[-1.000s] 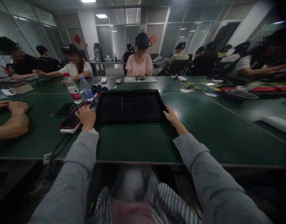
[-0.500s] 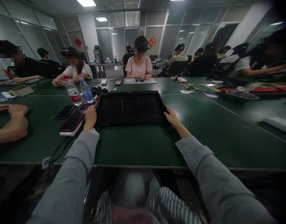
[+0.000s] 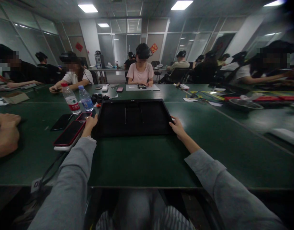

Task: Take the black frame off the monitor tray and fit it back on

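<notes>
A black rectangular tray [image 3: 111, 119] with a raised rim lies on the green table in front of me. Two thin metal bars show inside it, near its middle. My left hand [image 3: 89, 124] is at the tray's left edge, its fingers curled against the rim and partly hidden. Gripping the opposite edge, my right hand [image 3: 177, 127] has its thumb over the rim and the other fingers beneath. Just left of my left hand, a red-edged phone [image 3: 69, 132] rests on a white block.
Beyond the phone stand a red-capped bottle [image 3: 71, 100] and a blue-capped bottle [image 3: 86, 99]. A dark phone [image 3: 62, 122] lies beside them. Another person's arm [image 3: 5, 134] rests at left. Cables [image 3: 204, 96] and a shallow bowl [image 3: 245, 103] are at the right.
My view has tilted up slightly, so the table, tray and both hands appear lower in the picture. Both hands stay at the tray's sides.
</notes>
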`<state>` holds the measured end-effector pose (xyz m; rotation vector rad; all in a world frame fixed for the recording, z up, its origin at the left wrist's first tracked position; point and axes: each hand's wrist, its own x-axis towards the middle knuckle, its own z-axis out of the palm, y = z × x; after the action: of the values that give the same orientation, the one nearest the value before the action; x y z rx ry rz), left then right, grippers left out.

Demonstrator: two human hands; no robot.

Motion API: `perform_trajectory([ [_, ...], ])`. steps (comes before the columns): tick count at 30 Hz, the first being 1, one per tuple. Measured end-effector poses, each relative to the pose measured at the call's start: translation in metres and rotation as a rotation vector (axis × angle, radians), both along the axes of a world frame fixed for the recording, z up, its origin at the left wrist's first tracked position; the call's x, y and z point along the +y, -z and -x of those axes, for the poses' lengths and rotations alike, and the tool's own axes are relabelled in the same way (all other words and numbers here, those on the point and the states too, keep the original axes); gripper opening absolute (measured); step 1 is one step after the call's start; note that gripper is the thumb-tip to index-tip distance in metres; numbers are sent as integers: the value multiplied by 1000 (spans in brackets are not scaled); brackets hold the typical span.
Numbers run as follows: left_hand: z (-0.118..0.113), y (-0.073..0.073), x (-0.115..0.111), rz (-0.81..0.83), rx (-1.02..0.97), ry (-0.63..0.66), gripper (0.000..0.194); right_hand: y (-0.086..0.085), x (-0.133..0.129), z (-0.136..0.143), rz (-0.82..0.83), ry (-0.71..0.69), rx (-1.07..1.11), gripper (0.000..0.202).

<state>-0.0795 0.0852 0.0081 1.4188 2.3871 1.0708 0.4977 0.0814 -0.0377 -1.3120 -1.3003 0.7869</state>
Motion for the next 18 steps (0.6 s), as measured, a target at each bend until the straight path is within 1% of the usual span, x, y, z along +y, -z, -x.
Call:
perform_trajectory([
  [2, -5, -1, -4, 49, -34, -37, 74, 2, 1, -1, -19, -2, -18, 63],
  [4, -12, -4, -11, 50, -27, -53, 70, 3, 1, -1, -27, 1, -21, 63],
  [8, -25, -9, -27, 26, 64, -38, 62, 4, 2, -1, -21, 17, -16, 63],
  [11, -29, -10, -36, 32, 131, -42, 59, 3, 0, 0, -16, 23, -22, 63],
  [15, -29, -5, -44, 52, 90, -17, 51, -7, -10, 7, -7, 29, -45, 63],
  [18, -26, 0, -47, -5, 28, 36, 51, -20, -21, 16, -53, 16, -72, 62],
])
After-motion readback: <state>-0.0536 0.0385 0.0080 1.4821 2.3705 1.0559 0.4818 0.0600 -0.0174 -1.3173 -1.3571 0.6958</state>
